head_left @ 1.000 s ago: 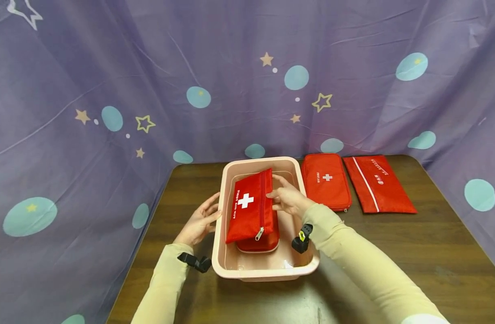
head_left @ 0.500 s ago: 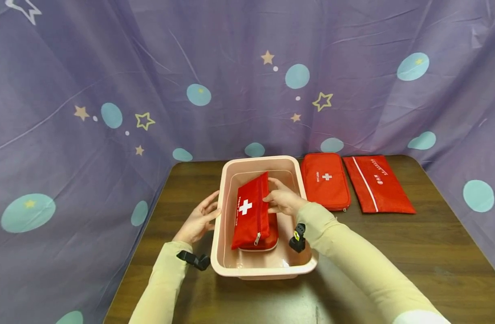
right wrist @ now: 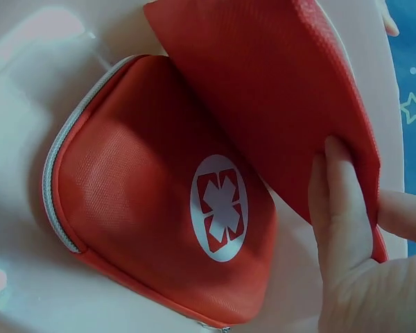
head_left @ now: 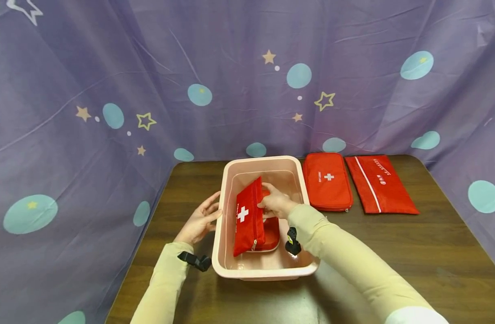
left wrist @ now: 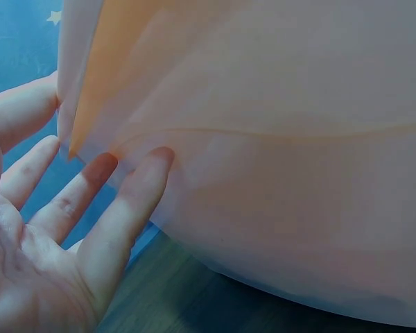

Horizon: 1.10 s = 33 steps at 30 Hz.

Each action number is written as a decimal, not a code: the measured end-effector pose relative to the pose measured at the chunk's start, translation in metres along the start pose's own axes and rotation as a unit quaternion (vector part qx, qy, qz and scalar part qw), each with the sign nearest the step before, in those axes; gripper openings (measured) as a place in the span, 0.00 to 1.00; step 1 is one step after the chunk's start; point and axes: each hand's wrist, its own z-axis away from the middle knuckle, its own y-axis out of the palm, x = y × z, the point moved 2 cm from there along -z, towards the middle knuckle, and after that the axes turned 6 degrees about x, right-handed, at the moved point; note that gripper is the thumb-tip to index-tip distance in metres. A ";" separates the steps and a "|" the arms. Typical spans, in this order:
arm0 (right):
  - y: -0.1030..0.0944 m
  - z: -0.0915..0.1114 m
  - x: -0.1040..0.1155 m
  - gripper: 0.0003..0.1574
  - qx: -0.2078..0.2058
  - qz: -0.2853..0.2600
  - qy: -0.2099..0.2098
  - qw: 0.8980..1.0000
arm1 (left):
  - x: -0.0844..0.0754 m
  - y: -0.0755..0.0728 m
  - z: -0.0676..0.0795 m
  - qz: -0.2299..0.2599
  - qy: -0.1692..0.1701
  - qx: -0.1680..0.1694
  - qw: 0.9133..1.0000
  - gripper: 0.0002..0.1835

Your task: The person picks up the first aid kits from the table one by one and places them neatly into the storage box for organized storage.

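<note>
My right hand (head_left: 276,201) pinches the zipped edge of a flat red first aid pouch (head_left: 244,234), thumb on one face and fingers on the other. The pouch stands tilted inside a pale pink plastic basin (head_left: 267,272), by its left wall. Under and beside it lies a rounded red first aid case (right wrist: 152,180) with a white oval emblem, on the basin floor. My left hand (head_left: 199,220) touches the outside of the basin's left wall with extended fingers (left wrist: 128,215); in the left wrist view they rest against the wall.
Right of the basin, on the dark wooden table (head_left: 393,265), lie a red first aid case (head_left: 327,189) and a flat red pouch (head_left: 381,189) with a white stripe. A purple patterned curtain (head_left: 231,54) hangs behind and at the sides.
My right hand has moved left and lower into the basin with the pouch, which now tilts more steeply toward the left wall. The left hand stays at the basin's side.
</note>
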 end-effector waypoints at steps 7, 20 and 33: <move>0.001 0.000 0.000 0.48 -0.004 0.010 0.001 1.000 | 0.000 0.001 0.000 0.004 0.006 0.007 1.000 0.37; -0.005 0.003 0.004 0.48 0.016 -0.017 0.013 1.000 | -0.002 0.002 -0.002 0.003 0.007 0.011 1.000 0.39; -0.016 0.011 0.008 0.47 0.035 -0.036 0.009 0.999 | -0.002 0.001 0.000 -0.001 0.005 0.000 1.000 0.37</move>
